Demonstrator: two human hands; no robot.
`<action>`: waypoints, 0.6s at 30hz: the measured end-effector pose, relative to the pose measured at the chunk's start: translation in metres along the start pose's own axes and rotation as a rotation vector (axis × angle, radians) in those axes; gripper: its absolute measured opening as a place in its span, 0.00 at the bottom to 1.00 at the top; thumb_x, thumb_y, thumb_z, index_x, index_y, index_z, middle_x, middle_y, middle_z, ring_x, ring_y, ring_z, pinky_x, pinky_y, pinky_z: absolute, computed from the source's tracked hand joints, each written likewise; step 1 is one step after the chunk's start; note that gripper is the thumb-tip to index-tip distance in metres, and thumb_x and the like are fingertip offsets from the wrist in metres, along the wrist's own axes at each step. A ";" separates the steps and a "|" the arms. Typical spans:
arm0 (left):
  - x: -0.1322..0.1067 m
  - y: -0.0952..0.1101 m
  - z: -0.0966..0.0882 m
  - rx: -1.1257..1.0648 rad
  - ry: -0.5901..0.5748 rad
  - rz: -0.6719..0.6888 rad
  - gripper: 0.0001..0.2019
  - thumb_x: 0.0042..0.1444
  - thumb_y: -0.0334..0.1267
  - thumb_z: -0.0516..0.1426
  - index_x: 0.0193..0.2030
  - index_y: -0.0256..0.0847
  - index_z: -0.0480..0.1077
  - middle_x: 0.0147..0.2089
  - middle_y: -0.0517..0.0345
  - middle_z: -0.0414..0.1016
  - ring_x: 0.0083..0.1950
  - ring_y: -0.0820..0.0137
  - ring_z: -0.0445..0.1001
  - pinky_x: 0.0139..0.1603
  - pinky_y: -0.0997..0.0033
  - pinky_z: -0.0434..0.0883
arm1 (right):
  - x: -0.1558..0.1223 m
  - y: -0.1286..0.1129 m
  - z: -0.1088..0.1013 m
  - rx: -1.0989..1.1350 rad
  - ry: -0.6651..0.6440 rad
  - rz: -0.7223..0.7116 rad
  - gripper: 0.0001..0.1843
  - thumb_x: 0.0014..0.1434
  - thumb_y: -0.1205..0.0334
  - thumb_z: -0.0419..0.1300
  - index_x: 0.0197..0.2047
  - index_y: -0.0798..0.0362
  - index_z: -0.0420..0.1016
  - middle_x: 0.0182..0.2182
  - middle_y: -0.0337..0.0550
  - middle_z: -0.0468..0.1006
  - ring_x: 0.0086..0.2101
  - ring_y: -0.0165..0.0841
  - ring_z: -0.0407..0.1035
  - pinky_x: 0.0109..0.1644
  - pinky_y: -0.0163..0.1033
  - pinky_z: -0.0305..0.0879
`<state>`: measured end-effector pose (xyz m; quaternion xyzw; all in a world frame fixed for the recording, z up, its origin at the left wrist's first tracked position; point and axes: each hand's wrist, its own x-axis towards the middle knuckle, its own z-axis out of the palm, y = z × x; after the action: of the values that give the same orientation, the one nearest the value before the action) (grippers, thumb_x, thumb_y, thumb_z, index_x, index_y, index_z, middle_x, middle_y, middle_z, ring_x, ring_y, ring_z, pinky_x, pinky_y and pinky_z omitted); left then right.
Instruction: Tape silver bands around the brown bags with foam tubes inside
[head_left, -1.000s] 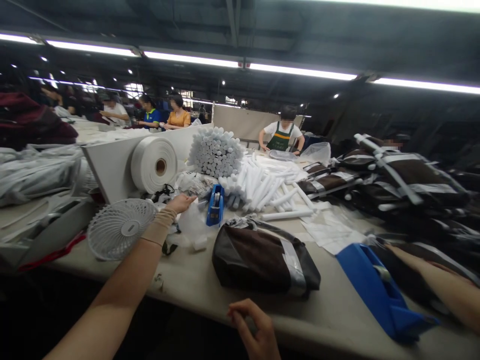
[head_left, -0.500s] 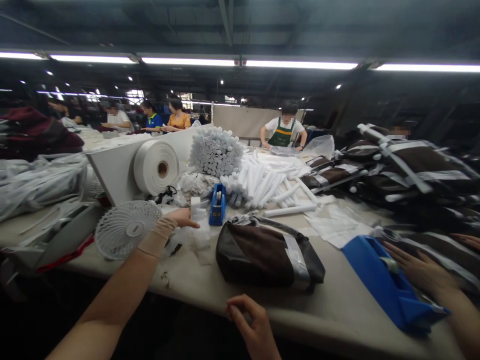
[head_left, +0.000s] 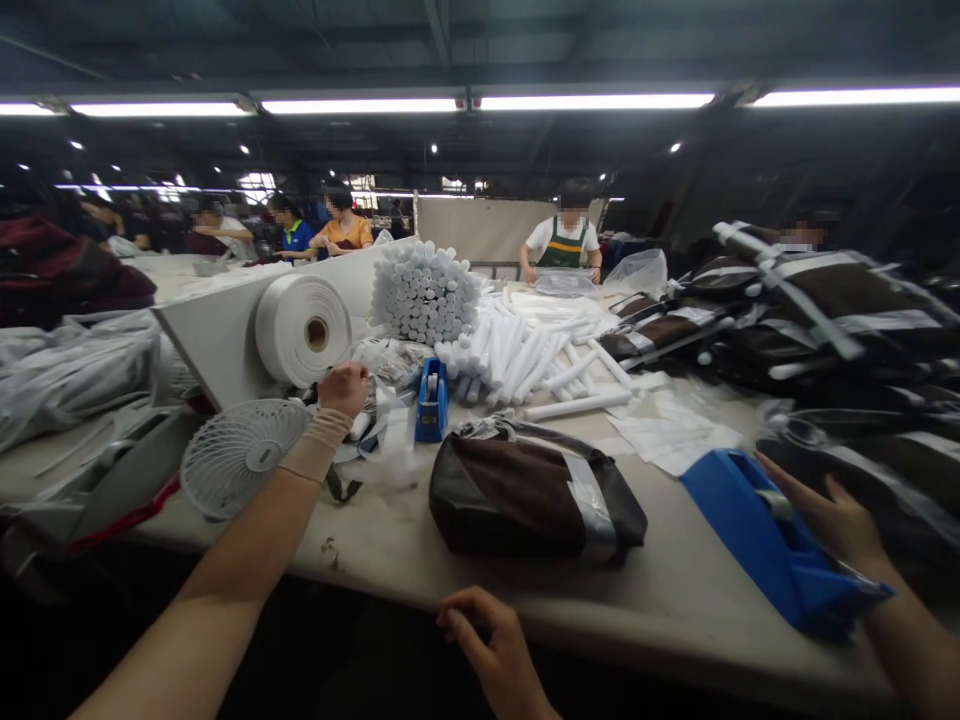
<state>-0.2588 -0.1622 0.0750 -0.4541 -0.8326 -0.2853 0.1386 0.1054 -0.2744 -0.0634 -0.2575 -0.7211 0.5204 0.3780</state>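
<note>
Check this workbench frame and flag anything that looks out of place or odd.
The white desk fan lies tilted back on the table instead of standing upright. The loose white tubes also lie scattered at odd angles, unlike the neat bundle of tubes behind them.

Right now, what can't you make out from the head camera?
In the head view:
The left hand: its fingers hide whether it holds anything.
The hand at the bottom edge: the edge cuts off its arm, so I can't tell whose it is.
The small packets: too small to make out.
The person behind the stacked bags: the bags hide the body.
</note>
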 end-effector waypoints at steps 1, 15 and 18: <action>0.002 0.003 -0.007 -0.006 0.062 0.003 0.10 0.61 0.35 0.54 0.43 0.33 0.74 0.49 0.42 0.76 0.49 0.55 0.74 0.48 0.59 0.69 | -0.001 0.001 0.000 0.033 -0.010 0.022 0.07 0.59 0.54 0.61 0.38 0.37 0.82 0.31 0.45 0.80 0.32 0.42 0.77 0.33 0.43 0.75; 0.078 0.019 -0.015 -0.747 0.453 0.108 0.03 0.52 0.26 0.58 0.32 0.35 0.71 0.44 0.49 0.79 0.46 0.68 0.78 0.49 0.71 0.74 | 0.015 -0.017 0.011 -0.011 -0.122 0.110 0.10 0.62 0.58 0.58 0.42 0.52 0.78 0.37 0.46 0.80 0.38 0.39 0.75 0.44 0.43 0.71; 0.083 0.043 -0.025 -0.817 0.493 0.214 0.02 0.56 0.27 0.58 0.34 0.35 0.70 0.46 0.49 0.79 0.48 0.72 0.78 0.51 0.74 0.74 | 0.036 -0.030 0.033 -0.185 -0.253 -0.083 0.19 0.59 0.62 0.61 0.55 0.51 0.73 0.56 0.50 0.73 0.57 0.43 0.65 0.61 0.48 0.63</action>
<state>-0.2696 -0.1024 0.1503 -0.4731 -0.5437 -0.6718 0.1708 0.0581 -0.2754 -0.0311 -0.1933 -0.8178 0.4641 0.2800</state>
